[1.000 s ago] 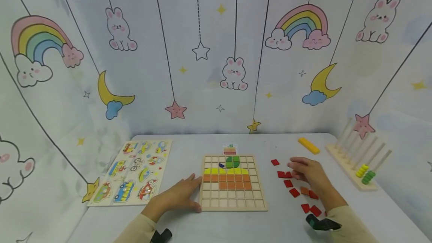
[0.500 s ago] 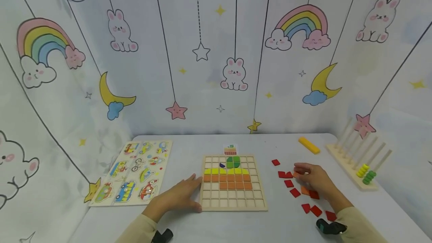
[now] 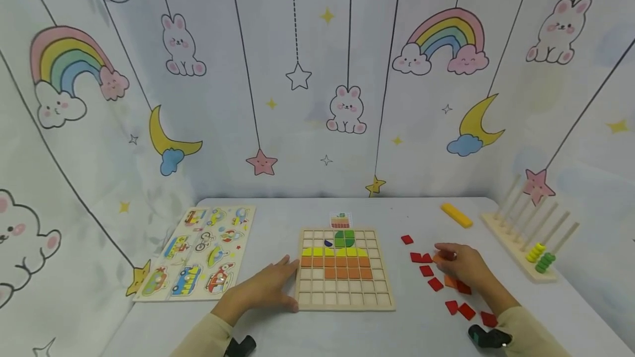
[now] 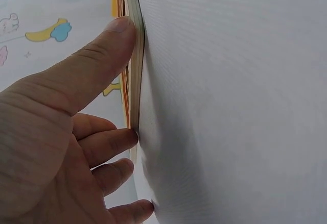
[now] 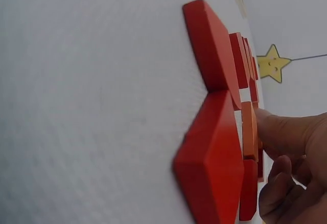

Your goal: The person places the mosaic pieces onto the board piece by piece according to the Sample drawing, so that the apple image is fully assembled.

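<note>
A wooden grid board (image 3: 347, 300) lies mid-table, with rows of yellow and orange tiles below green pieces and a small dark blue one. Along its left side rests my left hand (image 3: 268, 286); in the left wrist view, thumb (image 4: 102, 50) and fingers lie extended against the wooden edge. My right hand (image 3: 468, 267) is low among loose tiles at the right, pinching an orange tile (image 3: 437, 258) between thumb and fingers. Another orange tile (image 3: 450, 281) lies under the palm. Several red tiles (image 3: 467, 310) are scattered around; red ones (image 5: 214, 152) loom close in the right wrist view.
A small picture card (image 3: 340, 220) sits behind the board. A vehicle puzzle board (image 3: 163, 260) is at the left. A yellow bar (image 3: 456, 215) lies at the back right, near a wooden peg stand (image 3: 521, 252) with yellow and green beads.
My right hand has come slightly right and lower, and the orange tile now shows at its fingertips. The left hand has stayed on the board's edge.
</note>
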Demonstrator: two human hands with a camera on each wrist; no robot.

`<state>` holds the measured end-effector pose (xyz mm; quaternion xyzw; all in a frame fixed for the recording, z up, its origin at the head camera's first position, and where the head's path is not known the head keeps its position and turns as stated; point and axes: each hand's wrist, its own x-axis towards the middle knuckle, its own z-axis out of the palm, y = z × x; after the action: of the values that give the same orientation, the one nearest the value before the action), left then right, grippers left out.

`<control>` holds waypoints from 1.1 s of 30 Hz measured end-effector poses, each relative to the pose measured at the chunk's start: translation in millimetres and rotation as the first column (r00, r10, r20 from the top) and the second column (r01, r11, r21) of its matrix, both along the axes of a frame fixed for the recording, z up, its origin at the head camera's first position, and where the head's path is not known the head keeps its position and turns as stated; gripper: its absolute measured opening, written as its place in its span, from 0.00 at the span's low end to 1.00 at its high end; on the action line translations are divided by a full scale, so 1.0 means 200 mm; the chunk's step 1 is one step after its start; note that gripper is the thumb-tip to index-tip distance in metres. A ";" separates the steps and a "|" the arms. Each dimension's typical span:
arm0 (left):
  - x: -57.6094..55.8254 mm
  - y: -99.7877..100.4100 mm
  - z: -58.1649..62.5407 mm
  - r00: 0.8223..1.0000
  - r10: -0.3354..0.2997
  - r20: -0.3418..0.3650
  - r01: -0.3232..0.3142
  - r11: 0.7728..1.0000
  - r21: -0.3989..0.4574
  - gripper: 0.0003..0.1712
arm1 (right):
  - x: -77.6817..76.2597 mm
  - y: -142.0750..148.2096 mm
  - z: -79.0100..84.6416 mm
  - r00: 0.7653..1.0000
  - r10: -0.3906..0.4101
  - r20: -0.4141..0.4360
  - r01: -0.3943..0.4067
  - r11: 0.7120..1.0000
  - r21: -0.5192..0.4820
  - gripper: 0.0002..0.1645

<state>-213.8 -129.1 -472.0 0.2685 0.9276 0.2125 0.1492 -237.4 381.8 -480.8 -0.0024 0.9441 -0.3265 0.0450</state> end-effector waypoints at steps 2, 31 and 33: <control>0.00 0.00 0.00 1.000 0.002 0.000 -0.002 1.000 0.000 0.61 | 0.00 0.00 0.00 1.000 0.012 -0.017 -0.012 1.000 0.021 0.33; 0.00 0.01 0.00 1.000 0.009 -0.016 -0.009 0.999 -0.031 0.60 | 0.00 -0.15 0.03 0.980 -0.131 0.150 0.199 0.709 -0.676 0.40; 0.00 0.01 -0.01 1.000 0.008 -0.017 -0.008 1.000 -0.028 0.61 | -0.01 -0.24 0.05 0.980 -0.117 0.162 0.198 0.659 -0.725 0.39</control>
<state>-213.9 -126.8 -473.2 0.2643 0.9328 0.1979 0.1443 -239.2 334.0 -469.9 0.0780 0.7248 -0.6820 0.0593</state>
